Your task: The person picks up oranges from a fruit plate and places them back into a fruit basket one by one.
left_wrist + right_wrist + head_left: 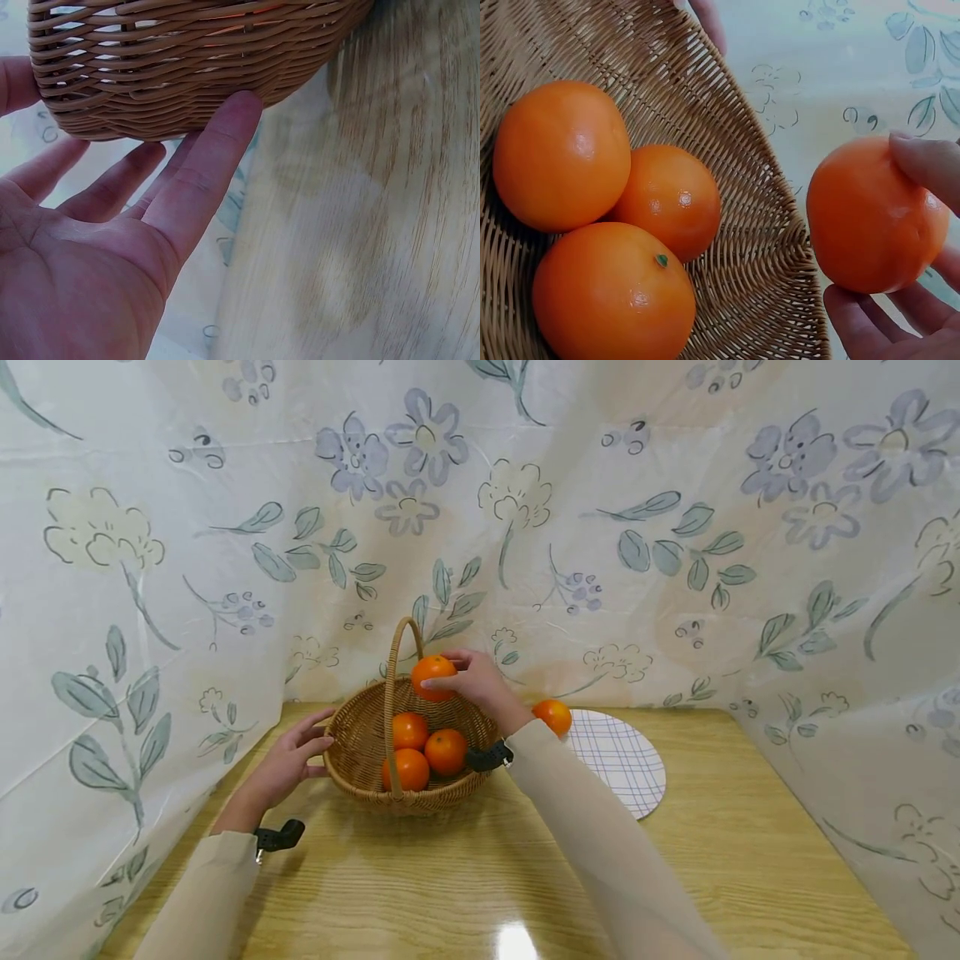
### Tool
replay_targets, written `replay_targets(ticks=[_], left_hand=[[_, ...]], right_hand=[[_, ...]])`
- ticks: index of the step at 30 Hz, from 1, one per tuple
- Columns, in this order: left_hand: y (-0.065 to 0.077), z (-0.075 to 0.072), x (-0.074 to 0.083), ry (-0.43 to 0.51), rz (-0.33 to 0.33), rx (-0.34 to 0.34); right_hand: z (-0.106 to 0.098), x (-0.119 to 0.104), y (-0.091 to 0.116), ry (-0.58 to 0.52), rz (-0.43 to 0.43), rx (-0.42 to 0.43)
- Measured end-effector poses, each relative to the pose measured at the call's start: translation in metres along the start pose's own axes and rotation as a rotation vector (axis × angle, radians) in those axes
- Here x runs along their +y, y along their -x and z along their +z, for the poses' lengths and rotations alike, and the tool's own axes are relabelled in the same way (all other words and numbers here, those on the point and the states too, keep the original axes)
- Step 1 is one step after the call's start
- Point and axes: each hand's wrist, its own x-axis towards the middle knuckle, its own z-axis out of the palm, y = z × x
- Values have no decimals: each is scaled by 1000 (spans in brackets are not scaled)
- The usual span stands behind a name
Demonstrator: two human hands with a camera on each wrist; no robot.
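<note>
A brown wicker basket [442, 797] with a tall arched handle stands on the table, with three oranges [446, 752] lying together inside it. My right hand [480, 681] grips another orange [433, 677] between thumb and fingers, above the basket's far rim. The right wrist view has this held orange [874, 217] beside the woven wall, apart from those inside. My left hand [288, 760] touches the basket's left outer side with spread, fairly straight fingers. In the left wrist view one fingertip [244, 105] rests against the weave low on the wall.
Right of the basket, a round white mat [622, 760] with blue crossed lines lies on the wooden table [450, 885]. One more orange [553, 717] sits at its left edge, partly behind my right forearm. Floral cloth [570, 527] hangs behind and along both sides.
</note>
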Motion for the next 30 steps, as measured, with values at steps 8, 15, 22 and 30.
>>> replay_targets(ticks=[8, 15, 22, 30], left_hand=[[1, -1, -1, 5, -3, -2], [1, 0, 1, 3, -11, 3], [0, 0, 0, 2, -9, 2], [-1, -2, 0, 7, -10, 4]], right_hand=[[11, 8, -9, 68, 64, 2], [15, 14, -10, 164, 103, -13], [18, 22, -13, 234, 125, -17], [21, 20, -12, 309, 148, -24]])
